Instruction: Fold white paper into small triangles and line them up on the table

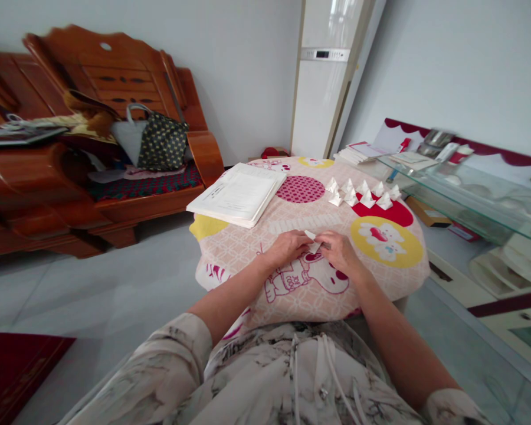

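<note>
Between my two hands is a small piece of folded white paper, held just over the near middle of the cloth-covered table. My left hand pinches its left side, and my right hand grips it from the right. Fingertips hide part of its folds. Beyond my right hand, several small folded white paper shapes with pointed tops stand grouped in rows. A thick stack of white printed paper lies at the table's far left.
To the right runs a glass-topped cabinet with papers and metal containers on it. A carved wooden sofa at the left bears a patterned bag. Behind the table rises a tall white air conditioner.
</note>
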Available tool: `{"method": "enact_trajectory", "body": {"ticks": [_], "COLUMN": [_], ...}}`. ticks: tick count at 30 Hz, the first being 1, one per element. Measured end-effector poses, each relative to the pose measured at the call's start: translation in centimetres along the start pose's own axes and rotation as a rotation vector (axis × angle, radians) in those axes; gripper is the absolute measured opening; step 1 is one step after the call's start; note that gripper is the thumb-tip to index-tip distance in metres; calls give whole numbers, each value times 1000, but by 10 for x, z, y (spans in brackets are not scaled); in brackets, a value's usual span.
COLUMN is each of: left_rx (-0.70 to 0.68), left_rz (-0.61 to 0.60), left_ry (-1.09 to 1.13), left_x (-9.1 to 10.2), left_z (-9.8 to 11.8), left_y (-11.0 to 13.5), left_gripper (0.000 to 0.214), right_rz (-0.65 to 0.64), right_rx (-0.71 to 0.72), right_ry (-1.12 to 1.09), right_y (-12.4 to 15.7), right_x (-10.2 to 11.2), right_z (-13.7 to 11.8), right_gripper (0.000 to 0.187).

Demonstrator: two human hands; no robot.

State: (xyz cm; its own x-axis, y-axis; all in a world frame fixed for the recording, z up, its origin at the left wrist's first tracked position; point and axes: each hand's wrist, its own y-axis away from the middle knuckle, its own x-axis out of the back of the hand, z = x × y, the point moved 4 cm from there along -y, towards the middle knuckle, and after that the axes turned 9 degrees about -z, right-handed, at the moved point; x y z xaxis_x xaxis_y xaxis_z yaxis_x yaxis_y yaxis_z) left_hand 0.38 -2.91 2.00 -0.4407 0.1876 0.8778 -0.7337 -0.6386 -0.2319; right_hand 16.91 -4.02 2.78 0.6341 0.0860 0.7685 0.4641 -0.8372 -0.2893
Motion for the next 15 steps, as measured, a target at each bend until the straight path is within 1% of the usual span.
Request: {"method": "enact_trajectory", "body": {"ticks": [4,6,8,11,15], "left_rx": [47,86,126,197,332], "left_rz": [-27,-43,-51,-45,-16], "left_ry": [-132,-192,-215,-167,-43], "left_x": [-4,-6,-7,-3,11], "left_z": [8,11,13,12,0], "left_y": [0,-1,-4,-9,-14], "left_gripper": [21,19,17,18,19], "right_rz": [-39,-49,-78,-123,-176], "right_rx": [11,36,61,59,-7], "right_ry": [75,103,125,118,19], "right_y": [1,0,-2,-8,-21], "right_x": [-8,-8,-7,0,12], "right_z": [6,7,7,6,8], "right_gripper": [28,23,22,21,16]}}
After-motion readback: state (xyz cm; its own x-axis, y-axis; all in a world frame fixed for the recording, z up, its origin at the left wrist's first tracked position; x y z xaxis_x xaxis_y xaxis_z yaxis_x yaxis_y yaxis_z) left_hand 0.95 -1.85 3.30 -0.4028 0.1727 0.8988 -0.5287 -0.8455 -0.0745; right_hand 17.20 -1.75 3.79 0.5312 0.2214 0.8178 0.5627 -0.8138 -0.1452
